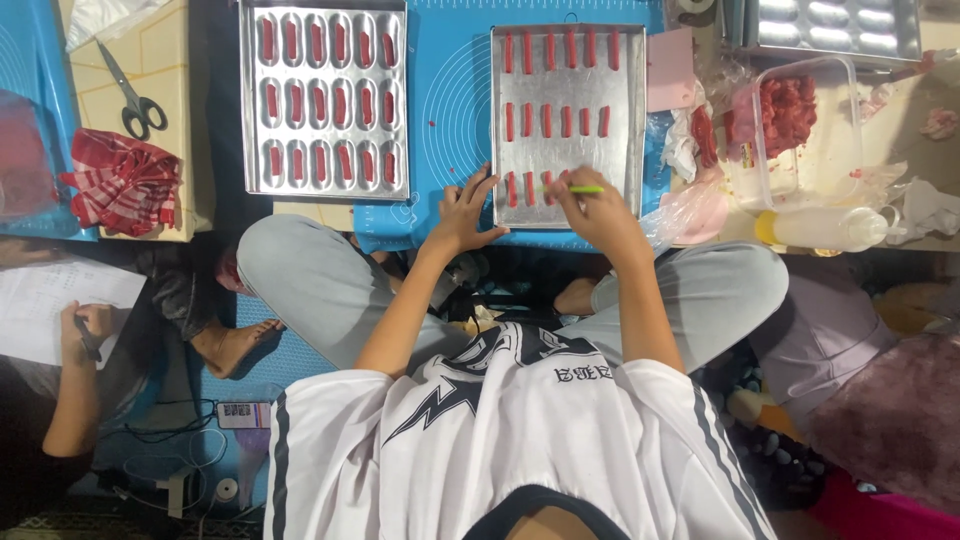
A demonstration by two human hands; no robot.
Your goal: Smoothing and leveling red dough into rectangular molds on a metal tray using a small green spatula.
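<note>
Blue mat [450,100] carries a flat tray [630,100] of red strips [546,121]; right hand [590,205] pinches a green stick [585,189] there, left hand [465,212] splayed at its edge. Beside it, a mould tray [325,100].

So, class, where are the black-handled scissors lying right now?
In the head view, the black-handled scissors lie at the upper left on a pale wooden board, just above a crumpled red-and-white striped cloth.

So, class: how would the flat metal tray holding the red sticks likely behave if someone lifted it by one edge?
The tray looks like thin rigid metal, so it would probably stay stiff and feel light. The red sticks lie loose on its smooth surface, so they would likely slide or roll once it tilts.
</note>
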